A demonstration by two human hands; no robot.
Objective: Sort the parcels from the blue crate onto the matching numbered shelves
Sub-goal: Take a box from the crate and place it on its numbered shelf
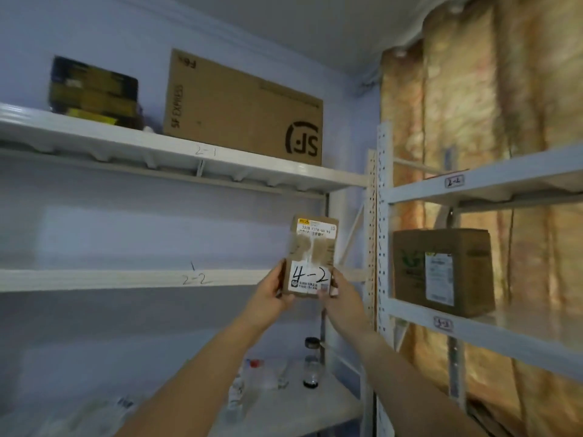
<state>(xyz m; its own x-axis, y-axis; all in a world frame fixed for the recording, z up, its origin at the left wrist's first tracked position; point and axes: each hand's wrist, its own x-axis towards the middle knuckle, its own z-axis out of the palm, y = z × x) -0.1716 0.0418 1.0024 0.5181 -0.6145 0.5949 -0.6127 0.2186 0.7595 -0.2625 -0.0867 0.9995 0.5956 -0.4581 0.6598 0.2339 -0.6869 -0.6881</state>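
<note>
Head-worn view, close, toward shelves (126,279)

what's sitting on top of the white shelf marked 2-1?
A large brown SF Express cardboard box, printing upside down, and a black-and-yellow box to its left. Anything behind them is hidden.

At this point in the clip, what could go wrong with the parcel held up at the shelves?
Misfiling: the parcel reads 4-2, but the near shelf labels read 2-1 and 2-2, and none in view plainly reads 4-2.
Dropping: the left hand and right hand grip only its lower end, so it might tip out. A bottle stands on the shelf below.
</note>
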